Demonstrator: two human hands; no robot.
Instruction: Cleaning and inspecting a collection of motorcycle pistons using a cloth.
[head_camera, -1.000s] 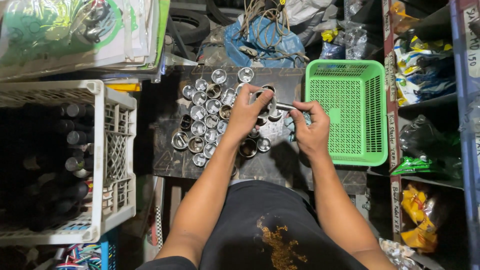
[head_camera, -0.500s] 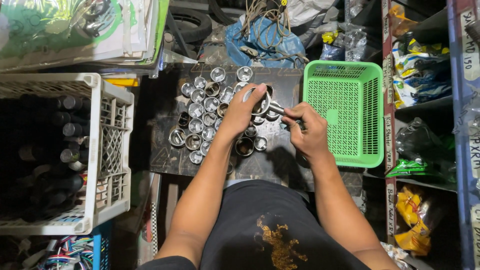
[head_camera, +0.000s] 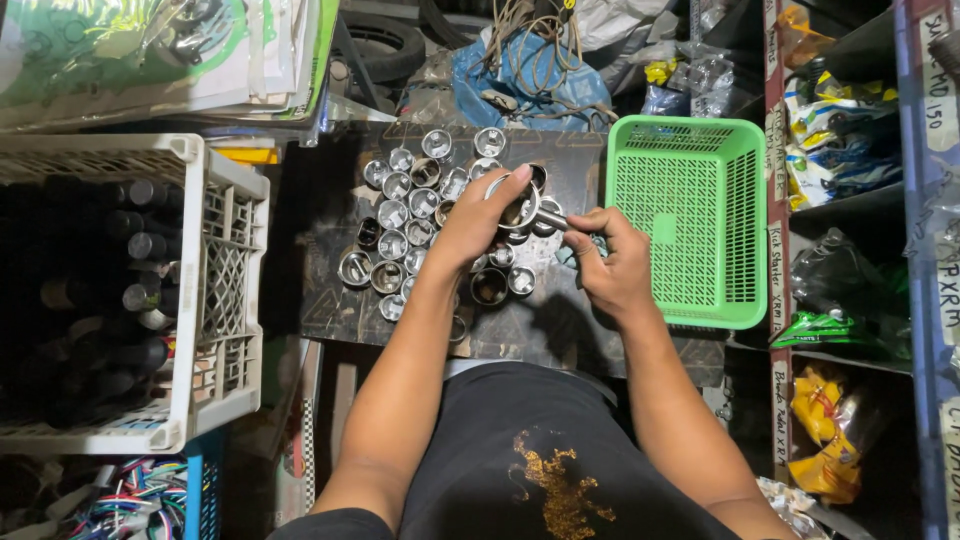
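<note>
My left hand (head_camera: 478, 222) grips a round metal piston (head_camera: 518, 208) over a dark work board (head_camera: 540, 320). My right hand (head_camera: 605, 262) pinches a short metal pin (head_camera: 553, 220) whose tip meets the side of that piston. Several more shiny pistons (head_camera: 400, 215) stand in a cluster on the board to the left of and under my left hand. A few lie just below it, near my wrist.
A green plastic basket (head_camera: 690, 225) sits right of my right hand. A white crate (head_camera: 215, 300) of dark cylindrical parts stands at left. Shelves with packaged goods (head_camera: 850, 150) line the right. A blue bag (head_camera: 530, 75) and cords lie beyond the board.
Both hands stay together at the piston. The pin held by my right hand has moved in against the piston's side, and the left hand has turned the piston slightly.
</note>
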